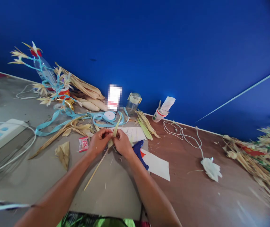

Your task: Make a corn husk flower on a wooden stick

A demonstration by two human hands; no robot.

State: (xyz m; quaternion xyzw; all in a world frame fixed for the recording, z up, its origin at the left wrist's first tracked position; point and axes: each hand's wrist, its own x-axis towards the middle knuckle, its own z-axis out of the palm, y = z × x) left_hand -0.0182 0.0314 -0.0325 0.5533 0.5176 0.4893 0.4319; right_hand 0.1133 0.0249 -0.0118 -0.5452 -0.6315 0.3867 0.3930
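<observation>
Above the middle of the table, my left hand (100, 142) and my right hand (122, 143) come together, fingers pinched on a pale green corn husk strip (117, 125). The strip's tip points up between them, and more husk shows below the fingers. A thin wooden stick (96, 170) slants down to the left from beneath the husk; whether a hand also holds it is hidden. Right beside my right hand lies a blue glue gun (138, 153) with an orange trigger, partly covered by that hand. A small red packet (83, 144) lies left of my left hand.
Blue ribbon (52, 123) and dried husks (72, 127) spread behind my hands. At the back stand a husk-flower branch (46, 82), a clear jar (133, 102) and a paper cup (158, 115). A power strip (6, 134) is left; a white cable (184, 134) and dried plants (250, 157) are right.
</observation>
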